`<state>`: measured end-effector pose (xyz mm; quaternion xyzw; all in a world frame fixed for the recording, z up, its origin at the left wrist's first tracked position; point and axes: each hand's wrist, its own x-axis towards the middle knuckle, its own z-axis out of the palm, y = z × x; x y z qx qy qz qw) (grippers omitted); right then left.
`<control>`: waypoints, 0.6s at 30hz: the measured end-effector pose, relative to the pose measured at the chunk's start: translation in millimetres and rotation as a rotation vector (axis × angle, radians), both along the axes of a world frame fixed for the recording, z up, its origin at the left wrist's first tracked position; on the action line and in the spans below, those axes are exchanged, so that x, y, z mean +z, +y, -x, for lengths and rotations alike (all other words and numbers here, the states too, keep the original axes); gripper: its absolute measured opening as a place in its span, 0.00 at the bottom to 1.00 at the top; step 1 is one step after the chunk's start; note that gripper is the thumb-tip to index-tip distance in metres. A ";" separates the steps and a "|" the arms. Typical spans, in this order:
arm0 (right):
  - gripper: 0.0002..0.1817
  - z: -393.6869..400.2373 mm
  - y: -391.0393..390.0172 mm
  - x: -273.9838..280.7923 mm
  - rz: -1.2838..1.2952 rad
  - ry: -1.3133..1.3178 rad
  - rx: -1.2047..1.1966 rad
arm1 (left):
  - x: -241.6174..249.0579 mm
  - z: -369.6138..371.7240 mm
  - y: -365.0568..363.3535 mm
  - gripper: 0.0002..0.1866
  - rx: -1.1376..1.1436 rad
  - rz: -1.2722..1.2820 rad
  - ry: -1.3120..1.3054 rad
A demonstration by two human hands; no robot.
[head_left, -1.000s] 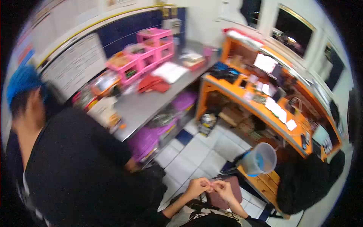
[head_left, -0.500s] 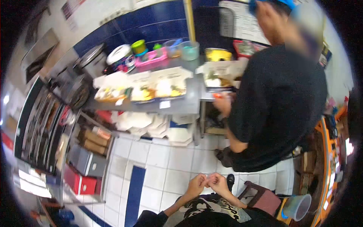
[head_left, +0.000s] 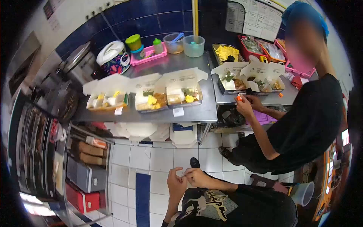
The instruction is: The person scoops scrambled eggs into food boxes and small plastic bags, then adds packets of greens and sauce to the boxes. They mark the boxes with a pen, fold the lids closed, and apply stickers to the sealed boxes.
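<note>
My left hand (head_left: 176, 185) and my right hand (head_left: 197, 178) are close together in front of my body, above the tiled floor. The fingers of both curl inward and meet at the tips; anything held between them is too small to make out. Beyond them is the steel table (head_left: 124, 116). On it stand open food boxes: one (head_left: 107, 101) at the left, another (head_left: 150, 99) in the middle and a third (head_left: 184, 94) at the right. Yellow pieces and other food show inside. A small white paper (head_left: 178, 112) lies at the table's front edge.
A co-worker (head_left: 302, 117) stands at the right, holding a small orange item (head_left: 239, 97) beside more open food boxes (head_left: 234, 81). A pink tray (head_left: 149, 56) and plastic tubs (head_left: 194, 47) stand behind. At left is a rack with a red cooler (head_left: 85, 198); a bucket (head_left: 303, 193) sits lower right.
My view has turned and come nearer the table. My hands are further left in view, still together. The co-worker has turned towards me, and the boxes beside them show more fully.
</note>
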<state>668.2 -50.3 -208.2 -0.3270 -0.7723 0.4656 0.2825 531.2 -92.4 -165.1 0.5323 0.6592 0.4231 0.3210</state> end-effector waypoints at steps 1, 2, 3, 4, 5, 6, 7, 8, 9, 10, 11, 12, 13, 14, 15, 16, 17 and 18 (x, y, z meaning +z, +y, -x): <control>0.11 6.4 19.2 2.3 0.082 0.012 0.009 | -0.7 7.9 19.9 0.20 -0.025 0.002 0.008; 0.11 10.7 41.1 5.8 0.082 0.022 -0.016 | -0.5 15.4 41.6 0.21 -0.114 0.036 -0.040; 0.12 14.4 63.1 19.8 0.156 0.019 -0.067 | 1.7 23.7 62.1 0.22 -0.204 0.078 -0.084; 0.13 15.2 84.1 32.8 0.234 0.017 -0.118 | 31.6 28.4 84.9 0.29 -0.303 0.280 -0.141; 0.13 13.7 105.3 41.0 0.245 0.027 -0.146 | 43.3 31.0 109.1 0.29 -0.329 0.294 -0.131; 0.13 11.5 127.3 48.3 0.150 -0.016 -0.114 | 51.0 33.0 132.5 0.32 -0.437 0.041 0.142; 0.14 8.7 147.7 56.8 0.057 -0.063 -0.081 | 53.8 35.9 152.1 0.34 -0.538 -0.223 0.405; 0.14 5.0 164.3 67.9 0.115 -0.060 -0.044 | 51.0 39.6 169.0 0.39 -0.581 -0.175 0.436; 0.14 3.5 178.8 69.0 0.126 -0.058 -0.068 | 52.2 40.6 186.0 0.39 -0.606 -0.170 0.432; 0.16 1.9 191.1 70.0 0.129 -0.030 -0.059 | 55.1 40.2 203.7 0.38 -0.642 -0.224 0.443; 0.17 -0.3 202.4 72.0 0.132 -0.004 -0.051 | 58.7 38.5 220.0 0.37 -0.676 -0.280 0.450; 0.18 -0.5 213.6 78.3 0.147 -0.004 -0.107 | 63.0 36.7 234.6 0.35 -0.693 -0.284 0.473; 0.18 -2.3 223.5 90.2 0.152 -0.008 -0.131 | 65.2 35.0 249.9 0.35 -0.716 -0.287 0.463; 0.14 -4.5 233.6 104.9 0.163 -0.046 -0.173 | 67.0 33.3 266.8 0.34 -0.751 -0.334 0.448; 0.12 -6.1 243.5 111.9 0.176 -0.083 -0.218 | 68.7 31.6 284.0 0.33 -0.788 -0.381 0.433; 0.13 -8.1 252.4 110.3 0.154 -0.079 -0.228 | 71.9 29.4 302.0 0.33 -0.819 -0.385 0.425; 0.13 -8.9 259.9 113.5 0.164 -0.078 -0.258 | 76.3 26.4 319.0 0.33 -0.879 -0.397 0.432; 0.13 -11.0 267.6 124.6 0.067 -0.119 -0.327 | 80.5 23.5 332.4 0.33 -0.932 -0.409 0.438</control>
